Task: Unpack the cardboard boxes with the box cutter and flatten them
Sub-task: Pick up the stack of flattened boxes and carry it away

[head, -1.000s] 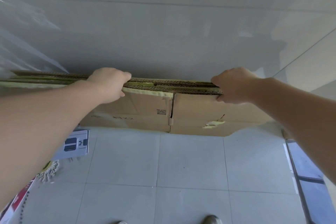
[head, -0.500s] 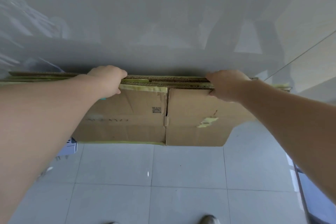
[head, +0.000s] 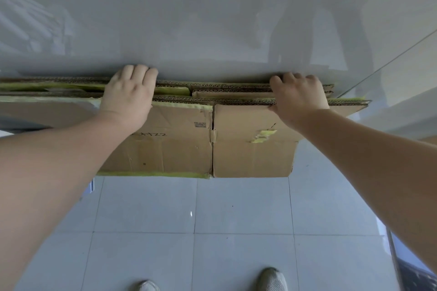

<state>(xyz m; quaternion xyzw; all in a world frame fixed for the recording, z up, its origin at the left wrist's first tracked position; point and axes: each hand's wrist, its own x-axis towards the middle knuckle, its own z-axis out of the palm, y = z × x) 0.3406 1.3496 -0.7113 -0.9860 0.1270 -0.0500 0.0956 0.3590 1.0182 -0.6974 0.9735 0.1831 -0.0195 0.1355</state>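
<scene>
While the stack of flattened brown corrugated cardboard boxes with yellow-green tape remnants (head: 212, 94) stands on edge against the glossy pale grey wall (head: 212, 19), I judge the task to be close to its end. Reading from the left, the far ends of the sheets run out of view past my left forearm, several layers deep, all collapsed flat. My left hand (head: 128, 97) lies over the top edge of the stack, fingers draped across the fluted edges toward the wall; its grip is loose and wide, pressing down on the cardboard, not closed round it. Below it the front sheet shows handwriting and a small printed label, with a taped strip along its bottom edge, which hangs above the white tiled floor (head: 194, 231). Further right a vertical seam splits the front panel, and a torn scrap of yellow-green tape clings to the right half. My right hand (head: 299, 99) sits on the top edge too, fingers curled over the back of the layers and thumb against the front face, so its grip holds the stack.

No standing box and no box cutter is in view, so I take cutting and flattening as done for these; what seems left is settling the bundle against the wall and letting go. At the bottom, the toes of two grey shoes (head: 272, 279) show.
</scene>
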